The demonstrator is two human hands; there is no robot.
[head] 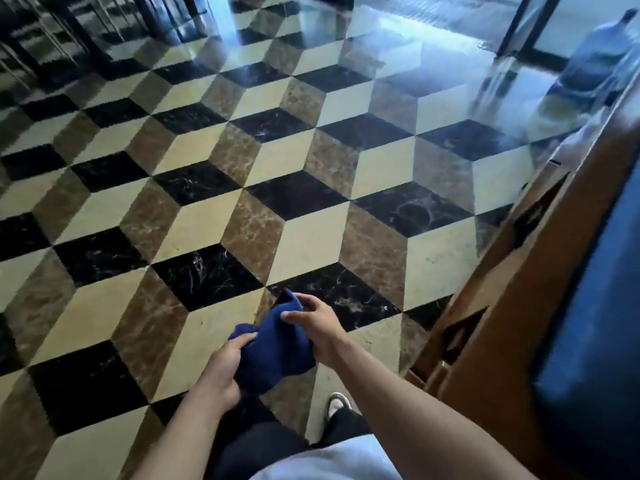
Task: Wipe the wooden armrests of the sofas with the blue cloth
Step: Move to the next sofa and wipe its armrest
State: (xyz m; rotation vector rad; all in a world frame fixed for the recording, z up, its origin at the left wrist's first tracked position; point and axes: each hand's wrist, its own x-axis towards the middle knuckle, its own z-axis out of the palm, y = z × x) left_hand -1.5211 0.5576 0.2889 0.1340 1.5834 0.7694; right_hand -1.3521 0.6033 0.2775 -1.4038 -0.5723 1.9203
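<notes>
The dark blue cloth (275, 344) hangs bunched between my two hands, low in the middle of the view above the floor. My left hand (225, 367) grips its lower left part with curled fingers. My right hand (317, 327) holds its upper right edge, thumb on top of the fabric. A sofa's wooden armrest (498, 299) runs diagonally along the right side, brown, with dark cut-out openings. Its blue cushion (595, 306) lies beside it at the far right. Both hands are left of the armrest and apart from it.
The floor (242, 174) is glossy marble in a black, cream and brown cube pattern. A large blue water bottle (602, 57) stands at the top right. Dark chair legs (69, 46) crowd the top left. My shoe (337, 403) shows below the hands.
</notes>
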